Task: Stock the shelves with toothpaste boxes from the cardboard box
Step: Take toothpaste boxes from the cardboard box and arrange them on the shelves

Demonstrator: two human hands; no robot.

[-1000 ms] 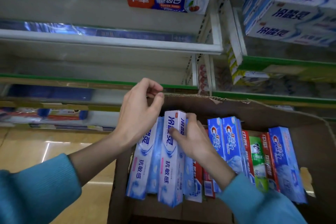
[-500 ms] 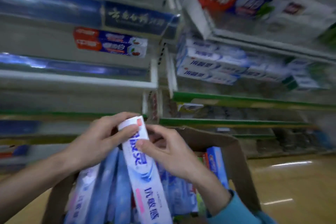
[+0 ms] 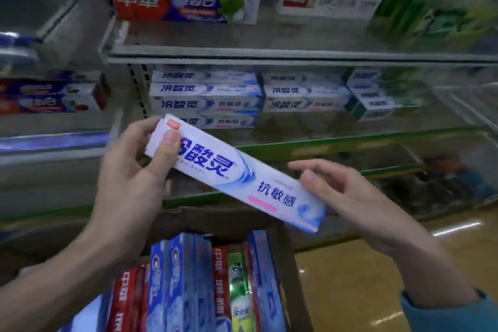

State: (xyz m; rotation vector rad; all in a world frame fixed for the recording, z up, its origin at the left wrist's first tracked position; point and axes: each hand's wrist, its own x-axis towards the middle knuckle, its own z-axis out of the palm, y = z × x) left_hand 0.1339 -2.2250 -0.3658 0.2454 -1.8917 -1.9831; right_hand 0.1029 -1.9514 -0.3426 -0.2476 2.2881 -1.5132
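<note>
Left hand (image 3: 134, 167) clamps white box (image 3: 237, 172) above carton (image 3: 293, 264); right hand (image 3: 347, 197) apart, steadying far end. Matching stack (image 3: 207, 97) shelved beyond carton; many boxes (image 3: 188, 283) left inside.

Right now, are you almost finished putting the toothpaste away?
Not yet. Matching white boxes already sit stacked on the shelf. One white toothpaste box is out, with the left hand in a grip on its end and the right hand at the other. Plenty more still stand in the cardboard box.
</note>
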